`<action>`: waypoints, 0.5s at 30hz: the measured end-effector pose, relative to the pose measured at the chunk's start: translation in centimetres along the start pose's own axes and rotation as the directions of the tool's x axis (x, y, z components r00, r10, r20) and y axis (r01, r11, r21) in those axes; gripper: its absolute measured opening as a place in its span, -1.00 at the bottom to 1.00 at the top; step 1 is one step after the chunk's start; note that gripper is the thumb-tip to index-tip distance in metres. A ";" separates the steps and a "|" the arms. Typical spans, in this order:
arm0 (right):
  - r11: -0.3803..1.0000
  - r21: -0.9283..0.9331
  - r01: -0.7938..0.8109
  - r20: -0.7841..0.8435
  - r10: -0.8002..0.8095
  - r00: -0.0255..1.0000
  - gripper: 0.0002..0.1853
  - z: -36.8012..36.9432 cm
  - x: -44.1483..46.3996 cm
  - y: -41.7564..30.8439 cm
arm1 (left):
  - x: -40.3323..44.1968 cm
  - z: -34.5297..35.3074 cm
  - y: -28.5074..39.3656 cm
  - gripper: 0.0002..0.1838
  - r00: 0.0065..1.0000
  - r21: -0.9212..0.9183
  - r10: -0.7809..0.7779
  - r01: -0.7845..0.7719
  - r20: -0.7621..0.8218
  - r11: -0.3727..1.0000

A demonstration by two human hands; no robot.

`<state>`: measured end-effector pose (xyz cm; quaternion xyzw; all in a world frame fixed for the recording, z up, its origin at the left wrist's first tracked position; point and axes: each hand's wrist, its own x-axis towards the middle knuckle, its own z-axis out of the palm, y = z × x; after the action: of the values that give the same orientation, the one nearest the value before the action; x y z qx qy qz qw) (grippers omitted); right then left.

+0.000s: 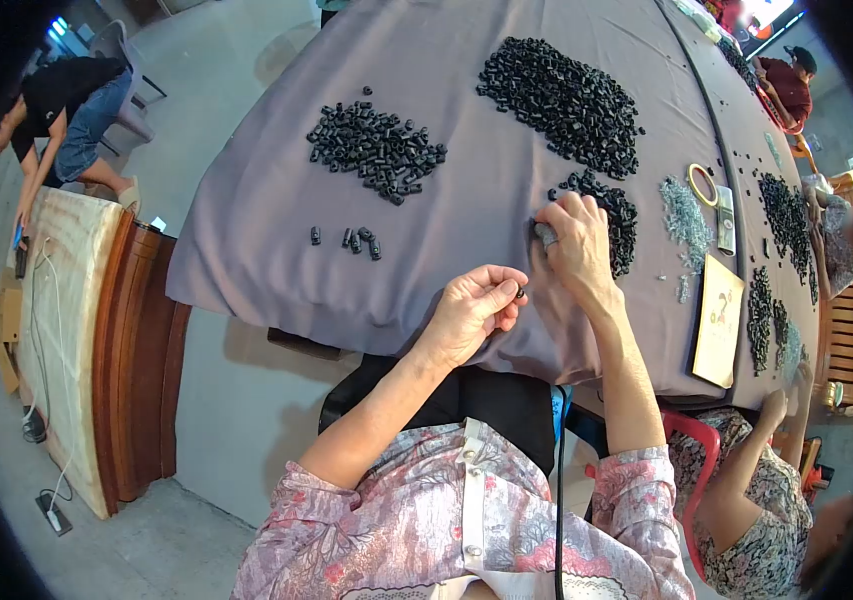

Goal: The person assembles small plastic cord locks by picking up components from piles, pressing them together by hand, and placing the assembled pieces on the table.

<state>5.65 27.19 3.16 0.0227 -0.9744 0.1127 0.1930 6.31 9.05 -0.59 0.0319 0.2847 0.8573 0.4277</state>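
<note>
My left hand (477, 312) is closed in a pinch on a small black piece (520, 293) above the near edge of the cloth-covered table (447, 220). To its right, my right hand (577, 240) has its fingers bent down at a pile of black pieces (619, 215); something grey (546, 234) shows beside its fingers. Whether its fingertips grip a piece is hidden. Several loose black pieces (362, 241) lie at the left, below a pile of black parts (377, 150). A larger pile (567, 105) lies farther back.
Right of my right hand are clear small pieces (687, 225), a tape roll (703, 185) and a brown booklet (720, 322). More black piles (787, 220) lie beyond. A person (757, 490) sits at the right; another person (72, 115) bends over a side table (67, 250) at the left.
</note>
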 end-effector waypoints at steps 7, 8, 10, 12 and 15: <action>0.987 0.158 0.025 0.042 -0.032 0.999 -0.81 -0.2 0.0 0.5 | -0.1 0.0 0.0 -0.85 1.000 0.013 0.001 -0.001 0.001 1.000; 0.980 0.196 0.030 0.042 -0.039 0.998 -0.81 -0.4 -0.1 0.3 | -0.1 0.0 0.0 -0.85 1.000 0.015 0.000 0.000 0.002 1.000; 0.965 0.262 -0.005 -0.025 0.012 1.000 -0.81 -0.7 -0.2 0.1 | -0.1 0.0 0.0 -0.85 1.000 0.017 -0.005 0.005 0.001 1.000; 0.949 0.295 -0.114 -0.087 0.145 0.986 -0.81 -0.9 -0.3 0.5 | -0.2 -0.1 0.1 -0.85 1.000 0.023 -0.002 0.002 -0.001 1.000; 0.968 0.238 -0.077 -0.064 0.094 0.993 -0.76 -1.5 -0.6 1.2 | -0.1 -0.1 0.1 -0.85 1.000 0.036 -0.006 0.006 0.005 0.999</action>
<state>6.67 28.68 4.03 -0.0008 -0.9464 0.2364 0.2203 6.31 8.91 -0.58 0.0410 0.2990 0.8507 0.4304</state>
